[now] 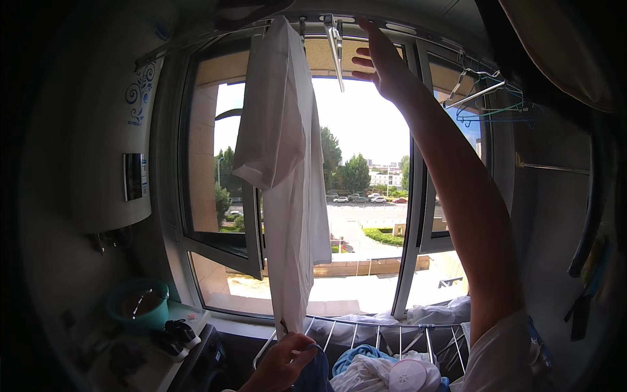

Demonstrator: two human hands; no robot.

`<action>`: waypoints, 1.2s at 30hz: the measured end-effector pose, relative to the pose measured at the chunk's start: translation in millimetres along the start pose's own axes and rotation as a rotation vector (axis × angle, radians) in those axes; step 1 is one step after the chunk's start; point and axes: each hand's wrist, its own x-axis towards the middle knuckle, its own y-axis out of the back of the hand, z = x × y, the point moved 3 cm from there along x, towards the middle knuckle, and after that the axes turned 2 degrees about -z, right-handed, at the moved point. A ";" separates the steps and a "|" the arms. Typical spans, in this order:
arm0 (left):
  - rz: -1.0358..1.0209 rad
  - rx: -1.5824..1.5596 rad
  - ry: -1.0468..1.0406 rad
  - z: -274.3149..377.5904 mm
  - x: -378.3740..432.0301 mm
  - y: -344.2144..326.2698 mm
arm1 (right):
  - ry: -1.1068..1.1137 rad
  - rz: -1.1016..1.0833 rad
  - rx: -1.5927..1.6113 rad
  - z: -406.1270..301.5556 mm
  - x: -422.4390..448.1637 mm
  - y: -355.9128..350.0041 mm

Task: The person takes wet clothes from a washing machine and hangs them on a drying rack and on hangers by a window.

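My right hand reaches up before the window with its fingers apart, holding nothing. Just left of it, a metal clothes hanger, seen nearly edge-on, hangs from the overhead drying rail. Low in the view, my left hand pinches a dark blue cloth item, most of which falls below the picture. A long white garment hangs from the rail above; its lower end comes down just behind my left hand. Whether that hand touches it, I cannot tell.
A folding drying rack spans the bottom, with a pile of white and blue laundry. Coloured hangers hang at right. A water heater, green basin and black shoes are at left. One window sash stands ajar.
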 end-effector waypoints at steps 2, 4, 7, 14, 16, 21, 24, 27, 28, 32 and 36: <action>-0.096 -0.161 0.082 -7.6 -8.9 -4.5 | -0.052 0.002 0.013 -7.9 54.3 -12.4; -0.100 -0.159 0.114 -13.4 -19.2 2.8 | -0.094 -0.083 0.066 -6.4 80.7 -23.3; -0.119 -0.135 0.102 -38.3 -38.3 15.3 | -0.018 -0.225 -0.135 5.1 85.6 -31.5; 0.121 0.235 -0.015 -39.1 -68.4 33.8 | -0.390 0.179 0.265 100.7 96.7 -23.7; 0.116 0.370 -0.021 -31.1 -74.0 33.0 | -0.293 0.203 0.174 108.3 94.1 -26.1; 0.154 0.427 -0.056 -41.8 -70.2 20.0 | -0.300 0.306 0.057 134.6 80.8 -7.8; 0.157 0.595 -0.006 -63.8 -67.3 21.1 | -0.271 0.251 0.110 153.2 10.2 10.8; 0.337 0.846 -0.082 -58.5 -65.0 28.5 | -0.309 0.204 0.250 164.7 -119.3 38.6; 0.389 0.854 -0.056 -61.9 -67.1 35.9 | -0.354 0.159 0.354 180.4 -181.1 39.6; 0.415 0.571 0.047 -76.4 -42.6 40.1 | -0.686 0.025 0.458 174.2 -427.0 93.2; 0.355 0.516 -0.029 -62.1 -25.7 26.0 | -1.047 -0.001 0.589 119.8 -607.2 151.2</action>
